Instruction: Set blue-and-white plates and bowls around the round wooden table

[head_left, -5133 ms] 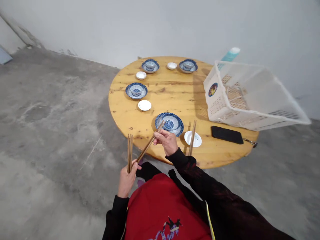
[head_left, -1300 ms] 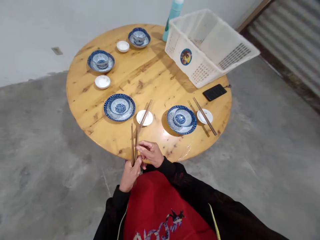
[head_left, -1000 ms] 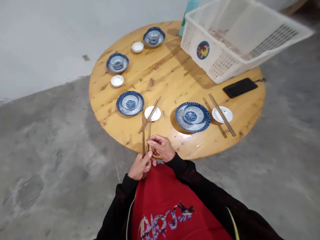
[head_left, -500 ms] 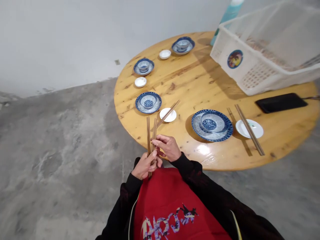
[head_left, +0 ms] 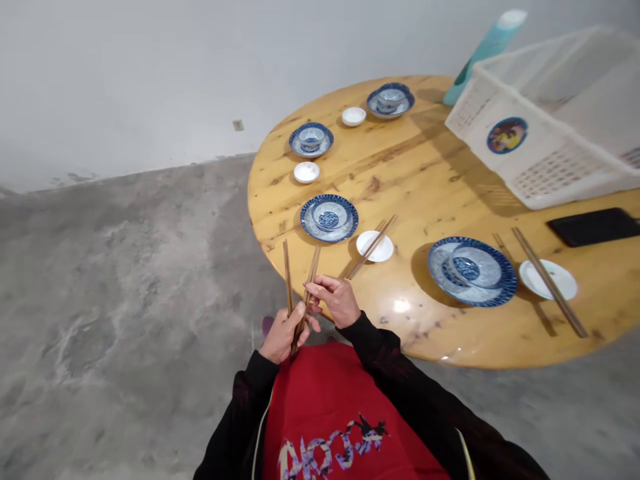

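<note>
Beside the near left edge of the table (head_left: 410,193), the left hand (head_left: 284,335) grips wooden chopsticks (head_left: 288,277) (their number is hard to make out), the right hand (head_left: 337,300) pinching some. The frame cuts off the plastic basket (head_left: 545,160) at far right.

Four plates (head_left: 506,285), four bowls (head_left: 466,268), four saucers (head_left: 564,281), two laid chopstick pairs (head_left: 549,282)

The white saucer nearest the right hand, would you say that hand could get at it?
Probably yes: the saucer lies close to the right hand, though chopsticks rest across it and the hand's fingers pinch others.
</note>
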Motion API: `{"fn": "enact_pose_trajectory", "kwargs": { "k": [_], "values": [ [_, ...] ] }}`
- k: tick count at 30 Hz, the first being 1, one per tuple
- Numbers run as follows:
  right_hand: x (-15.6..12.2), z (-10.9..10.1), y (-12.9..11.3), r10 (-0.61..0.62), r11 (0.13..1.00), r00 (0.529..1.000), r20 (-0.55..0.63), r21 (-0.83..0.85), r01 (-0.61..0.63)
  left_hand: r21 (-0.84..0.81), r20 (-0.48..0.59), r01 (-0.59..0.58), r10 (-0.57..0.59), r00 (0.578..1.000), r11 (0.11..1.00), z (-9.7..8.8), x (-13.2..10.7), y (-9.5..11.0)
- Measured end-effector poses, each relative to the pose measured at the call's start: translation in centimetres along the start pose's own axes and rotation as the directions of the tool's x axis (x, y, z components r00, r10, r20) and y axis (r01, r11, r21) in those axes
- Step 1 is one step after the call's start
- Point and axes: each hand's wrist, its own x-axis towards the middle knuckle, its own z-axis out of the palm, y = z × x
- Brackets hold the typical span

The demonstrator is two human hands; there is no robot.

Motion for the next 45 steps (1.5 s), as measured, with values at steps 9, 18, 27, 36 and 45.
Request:
{"fn": "enact_pose_trajectory", "kwargs": {
  "k": [9, 18, 27, 36, 45],
  "values": [
    [8.3, 7.6, -3.9, -0.530, 0.822, 0.737, -0.419, -0.465, 0.327, -0.068, -0.339, -0.187, 0.154, 0.928, 0.980, -15.4, 0.2, 4.6],
    [13.9, 9.9, -4.8, -0.771, 0.579, 0.503, -0.390, -0.759, 0.298, -0.046, -0.255, -0.107, 0.092, 0.963, 0.993, -21.3, 1.4, 6.4],
    [20.8, 11.4, -3.0, -0.809, 0.490, 0.476, -0.345, -0.843, 0.220, 0.073, -0.214, -0.062, 0.076, 0.974, 0.995, -26.6, 6.4, 9.8],
    [24.7, 12.7, -1.6, -0.774, 0.482, 0.508, -0.378, -0.872, 0.086, 0.207, -0.107, 0.015, 0.007, 0.994, 0.978, -30.6, 14.5, 17.7],
    [26.1, 13.7, -3.0, -0.733, 0.572, 0.461, -0.500, -0.820, 0.018, 0.405, 0.161, -0.063, -0.003, 0.987, 0.912, -29.7, 23.0, 23.2]
  ]
}}
